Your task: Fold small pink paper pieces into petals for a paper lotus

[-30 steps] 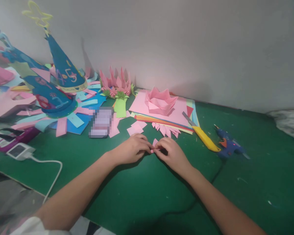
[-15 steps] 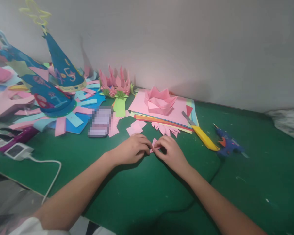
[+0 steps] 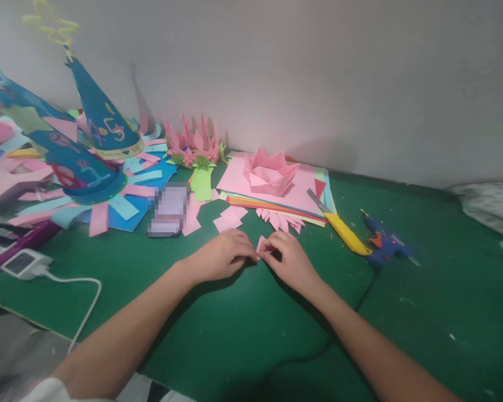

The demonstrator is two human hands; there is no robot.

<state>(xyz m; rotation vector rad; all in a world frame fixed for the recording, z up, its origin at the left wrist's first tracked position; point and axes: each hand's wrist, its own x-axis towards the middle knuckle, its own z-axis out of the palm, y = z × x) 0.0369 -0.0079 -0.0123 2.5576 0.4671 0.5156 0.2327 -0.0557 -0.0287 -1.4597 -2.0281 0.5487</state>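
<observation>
A small piece of pink paper (image 3: 260,242) sits between my two hands, mostly covered by the fingers. My left hand (image 3: 224,255) is closed, its fingertips pinching the left side of the paper low over the table. From the other side, my right hand (image 3: 291,258) pinches the same piece between thumb and fingers. Just beyond the hands lie several small pink paper squares (image 3: 230,218) and a cluster of folded pink paper pieces (image 3: 279,219). Behind these, a pink folded paper flower (image 3: 272,174) rests on a stack of coloured paper (image 3: 230,172).
A yellow utility knife (image 3: 347,233) and a blue glue gun (image 3: 383,243) with a dark cord lie to the right. A blurred-out phone (image 3: 168,209), a pink paper crown (image 3: 195,142) and blue cone hats (image 3: 103,109) stand left. A white cable (image 3: 96,301) crosses the green table (image 3: 218,346).
The view has shifted slightly, so most things appear a little further left. Both hands keep their pinch on the pink paper with hardly any visible movement.
</observation>
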